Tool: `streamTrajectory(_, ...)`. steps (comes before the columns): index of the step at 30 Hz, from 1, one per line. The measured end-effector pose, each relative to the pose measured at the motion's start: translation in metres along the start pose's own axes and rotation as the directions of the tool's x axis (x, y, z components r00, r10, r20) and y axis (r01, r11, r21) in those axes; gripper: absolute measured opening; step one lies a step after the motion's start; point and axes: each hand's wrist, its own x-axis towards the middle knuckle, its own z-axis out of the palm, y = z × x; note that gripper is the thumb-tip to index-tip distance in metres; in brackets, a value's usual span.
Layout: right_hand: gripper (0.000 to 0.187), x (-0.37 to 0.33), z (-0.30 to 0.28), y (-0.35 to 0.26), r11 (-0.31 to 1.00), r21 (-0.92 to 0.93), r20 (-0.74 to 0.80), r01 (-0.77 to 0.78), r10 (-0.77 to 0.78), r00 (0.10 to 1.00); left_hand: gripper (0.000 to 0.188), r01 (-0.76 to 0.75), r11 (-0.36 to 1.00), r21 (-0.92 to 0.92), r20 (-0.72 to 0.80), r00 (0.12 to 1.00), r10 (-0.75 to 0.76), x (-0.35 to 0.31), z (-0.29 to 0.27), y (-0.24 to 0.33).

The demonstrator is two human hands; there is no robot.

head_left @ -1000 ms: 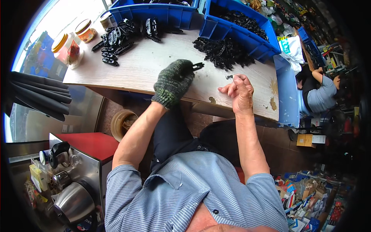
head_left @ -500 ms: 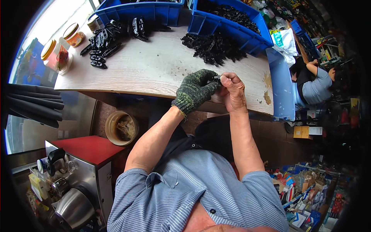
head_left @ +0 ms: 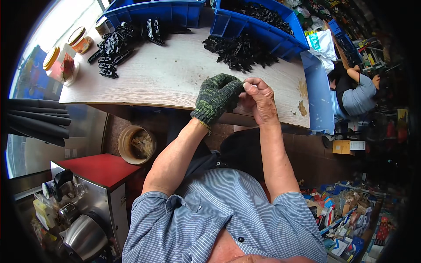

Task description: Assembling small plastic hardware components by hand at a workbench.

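Observation:
My left hand (head_left: 217, 97) wears a green-and-black knitted glove; my right hand (head_left: 258, 98) is bare. Both meet over the front edge of the wooden table (head_left: 166, 79), fingertips pressed together. My right thumb and fingers pinch at the gloved fingertips, around a small part that is almost wholly hidden. A loose pile of black plastic parts (head_left: 239, 51) lies just beyond my hands. Further left, more black parts (head_left: 114, 48) lie in rows.
Two blue bins (head_left: 263, 26) (head_left: 153, 11) stand at the table's back, one holding black parts. Jars (head_left: 61, 65) sit at the left end. A blue tray (head_left: 320, 92) hangs at the right end, near another seated person (head_left: 355, 94). A bucket (head_left: 137, 143) and red-topped machine (head_left: 94, 168) are below.
My gloved left hand drew back from the tabletop with a small black part. My right hand closed in on it; both now meet at the table's front edge.

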Motion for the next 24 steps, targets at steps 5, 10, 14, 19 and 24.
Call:
streamTrajectory(5, 0.022, -0.001, 0.017, -0.017, 0.989, -0.129, -0.026, -0.073, 0.071, 0.997, 0.024, -0.056, 0.995, -0.082, -0.098, 0.994, 0.048, -0.002, -0.002, -0.006)
streamTrajectory(10, 0.034, 0.001, 0.015, -0.021, 0.958, -0.204, -0.005, -0.203, 0.206, 0.978, 0.023, -0.058, 0.993, -0.102, -0.121, 0.992, 0.045, -0.004, -0.001, -0.005)
streamTrajectory(14, 0.038, -0.003, 0.017, -0.012, 0.972, -0.196, -0.026, -0.127, 0.124, 0.992, 0.028, -0.068, 0.998, -0.018, -0.081, 0.994, 0.066, -0.004, -0.006, -0.009)
streamTrajectory(19, 0.03, -0.003, 0.016, -0.008, 0.983, -0.163, -0.057, -0.085, 0.077, 0.995, 0.026, -0.041, 0.998, -0.036, -0.05, 0.998, 0.039, -0.003, -0.003, -0.008)
streamTrajectory(24, 0.026, 0.0, -0.002, 0.001, 0.987, -0.129, -0.04, 0.093, -0.099, 0.994, 0.026, -0.061, 0.996, -0.062, 0.02, 0.998, 0.062, 0.004, -0.006, -0.009)
